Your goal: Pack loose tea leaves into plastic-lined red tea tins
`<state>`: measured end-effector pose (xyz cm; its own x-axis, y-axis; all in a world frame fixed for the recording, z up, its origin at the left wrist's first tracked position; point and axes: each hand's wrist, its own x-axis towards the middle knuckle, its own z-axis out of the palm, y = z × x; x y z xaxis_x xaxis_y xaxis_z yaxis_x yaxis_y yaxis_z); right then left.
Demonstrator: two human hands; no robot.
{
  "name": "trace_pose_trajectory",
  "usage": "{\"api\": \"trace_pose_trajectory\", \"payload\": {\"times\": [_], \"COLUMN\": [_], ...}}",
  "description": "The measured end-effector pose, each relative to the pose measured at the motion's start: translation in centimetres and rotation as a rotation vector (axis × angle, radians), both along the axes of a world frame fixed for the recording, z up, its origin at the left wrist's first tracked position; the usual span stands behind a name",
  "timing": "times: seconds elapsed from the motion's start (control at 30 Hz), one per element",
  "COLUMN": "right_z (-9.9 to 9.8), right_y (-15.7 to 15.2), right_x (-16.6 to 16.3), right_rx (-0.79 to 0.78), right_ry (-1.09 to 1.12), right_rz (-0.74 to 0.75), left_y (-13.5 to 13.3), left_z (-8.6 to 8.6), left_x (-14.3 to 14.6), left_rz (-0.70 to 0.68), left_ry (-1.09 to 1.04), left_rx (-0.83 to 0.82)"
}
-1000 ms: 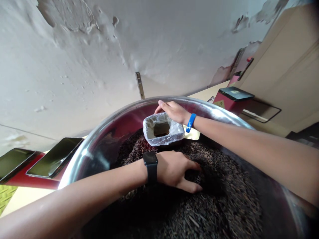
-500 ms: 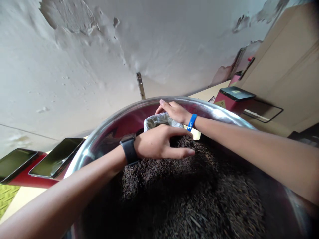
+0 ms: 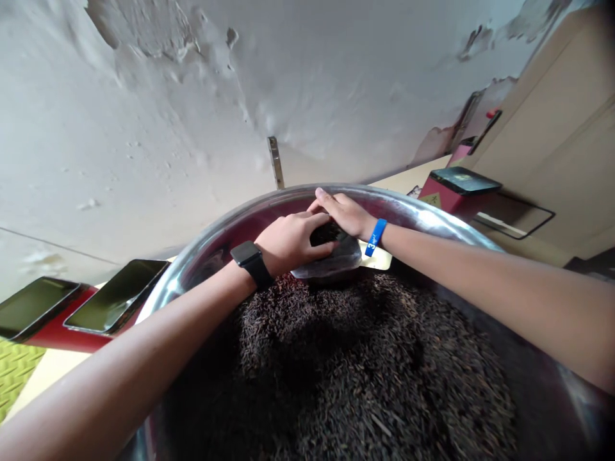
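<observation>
Dark loose tea leaves [image 3: 365,358] lie heaped in a wide shiny metal basin [image 3: 192,256]. Near the far rim stands a clear plastic bag [image 3: 331,262] with its mouth up; a pale yellow piece [image 3: 377,257] shows beside it under my right wrist. My left hand [image 3: 300,240], with a black watch on its wrist, is curled over the bag's mouth, and dark leaves show between thumb and fingers. On the bag's far right side rests my right hand [image 3: 348,214], a blue band at its wrist. It steadies the bag, its fingertips partly hidden.
Open red tins [image 3: 118,301] with dark insides sit left of the basin on a pale surface. Another red tin [image 3: 456,192] and an open lid [image 3: 516,218] stand at the right. Behind the basin rises a peeling wall [image 3: 240,96].
My left hand has lifted from the heap with tea leaves and moved up and away to the bag's mouth. My right hand has stayed at the bag.
</observation>
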<state>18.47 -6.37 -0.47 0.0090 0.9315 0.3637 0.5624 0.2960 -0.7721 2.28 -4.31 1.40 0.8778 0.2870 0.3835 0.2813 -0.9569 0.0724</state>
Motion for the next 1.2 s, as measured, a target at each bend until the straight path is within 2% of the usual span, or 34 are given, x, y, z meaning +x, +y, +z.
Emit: {"api": "trace_pose_trajectory", "payload": {"times": [0.33, 0.87, 1.2], "right_z": [-0.16, -0.09, -0.21], "right_y": [0.27, 0.05, 0.19], "right_x": [0.08, 0.02, 0.09], "right_rx": [0.007, 0.014, 0.008], "right_ry": [-0.005, 0.002, 0.033], "right_rz": [0.013, -0.012, 0.007], "left_y": [-0.2, -0.16, 0.19], "left_z": [-0.44, -0.69, -0.63], "left_x": [0.07, -0.02, -0.06], "left_rz": [0.058, 0.009, -0.071], "left_ry": [0.06, -0.009, -0.036], "left_rx": [0.141, 0.116, 0.009]}}
